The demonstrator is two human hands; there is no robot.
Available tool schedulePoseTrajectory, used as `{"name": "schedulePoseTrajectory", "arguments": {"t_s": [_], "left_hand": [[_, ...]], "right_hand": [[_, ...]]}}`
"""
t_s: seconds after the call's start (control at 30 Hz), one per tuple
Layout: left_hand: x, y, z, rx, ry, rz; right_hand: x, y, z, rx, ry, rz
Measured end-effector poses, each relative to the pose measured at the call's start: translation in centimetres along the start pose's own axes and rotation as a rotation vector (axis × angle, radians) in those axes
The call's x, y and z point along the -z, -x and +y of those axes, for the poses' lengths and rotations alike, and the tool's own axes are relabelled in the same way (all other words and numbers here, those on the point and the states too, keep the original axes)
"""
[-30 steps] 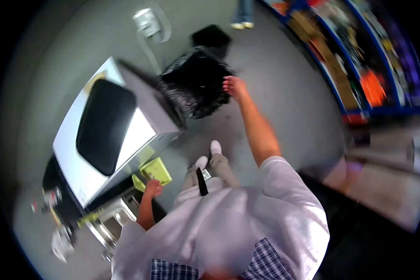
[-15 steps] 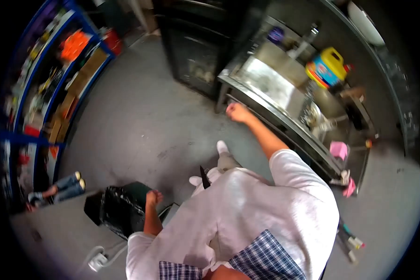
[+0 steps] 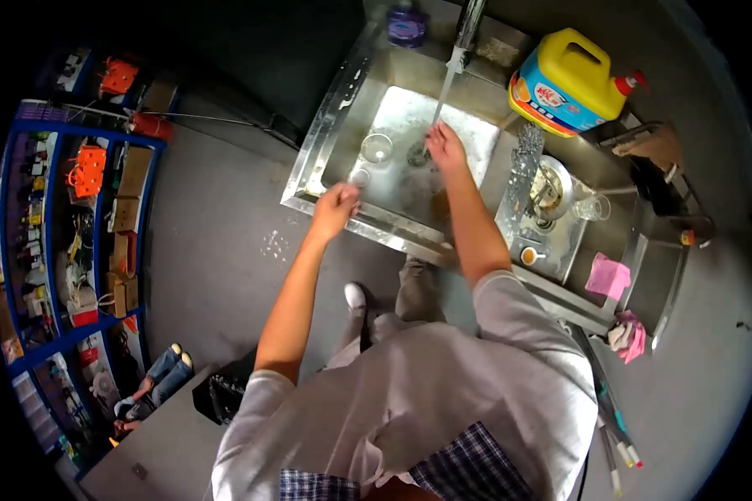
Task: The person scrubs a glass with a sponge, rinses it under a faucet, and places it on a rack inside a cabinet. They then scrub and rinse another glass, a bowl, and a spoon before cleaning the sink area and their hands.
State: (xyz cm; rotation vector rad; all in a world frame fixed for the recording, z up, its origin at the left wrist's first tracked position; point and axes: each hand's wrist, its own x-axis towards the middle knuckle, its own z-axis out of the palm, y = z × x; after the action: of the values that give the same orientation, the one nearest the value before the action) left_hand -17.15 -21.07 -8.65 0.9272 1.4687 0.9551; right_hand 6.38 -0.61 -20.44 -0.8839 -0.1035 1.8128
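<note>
My right hand [image 3: 445, 146] is under the tap [image 3: 470, 23], its fingers loosely stretched and apart, with the water stream [image 3: 448, 90] running down onto it. Over the near left edge of the wet sink basin [image 3: 326, 138] is my left hand [image 3: 336, 210], fingers curled in. I cannot tell whether anything is inside them. Close to its fingertips is a small clear ring [image 3: 359, 177], with a larger clear round shape [image 3: 377, 149] behind it on the sink floor. Beneath my right hand is the dark drain [image 3: 418, 153].
A purple bottle [image 3: 406, 27] stands behind the basin, a yellow jug [image 3: 560, 79] to its right. The second basin holds a metal bowl [image 3: 566, 185], a glass [image 3: 591, 208] and a small cup [image 3: 529, 255]. Pink cloths [image 3: 607, 276] lie farther right. Blue shelving [image 3: 50, 225] stands left.
I have turned and moved up to the sink. Both hands have come over the left basin, and water now runs from the tap onto my right hand.
</note>
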Motion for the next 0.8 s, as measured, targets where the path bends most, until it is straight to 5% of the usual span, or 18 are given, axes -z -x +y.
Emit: {"name": "schedulePoseTrajectory", "arguments": {"t_s": [0.07,0.2,0.47,0.57,0.6,0.7,0.8], "left_hand": [[-3.8,-4.8,2.4,0.030,-0.003,-0.035],[-8.9,-12.1,5.0,0.002,0.099,-0.005],[-13.2,-19.8,3.6,-0.321,-0.115,-0.046],[-12.8,-22.1,2.8,-0.280,-0.184,-0.191],[-12.7,-23.0,2.0,-0.238,-0.079,-0.206],[-13.3,-24.0,2.4,0.053,0.575,-0.124],[-14.0,-24.9,3.5,-0.029,0.344,-0.175]], "right_hand": [[-2.0,-1.5,0.3,-0.025,-0.202,-0.094],[-2.8,-0.5,-1.1,-0.074,-0.026,-0.012],[-5.0,2.4,-2.1,0.029,-0.316,0.041],[-5.6,2.9,-1.7,0.104,-0.233,0.099],[-3.6,1.5,-1.2,0.076,-0.338,-0.021],[-7.4,3.5,-2.0,0.221,-0.222,0.202],[-4.3,2.4,-1.4,0.196,-0.175,0.012]]}}
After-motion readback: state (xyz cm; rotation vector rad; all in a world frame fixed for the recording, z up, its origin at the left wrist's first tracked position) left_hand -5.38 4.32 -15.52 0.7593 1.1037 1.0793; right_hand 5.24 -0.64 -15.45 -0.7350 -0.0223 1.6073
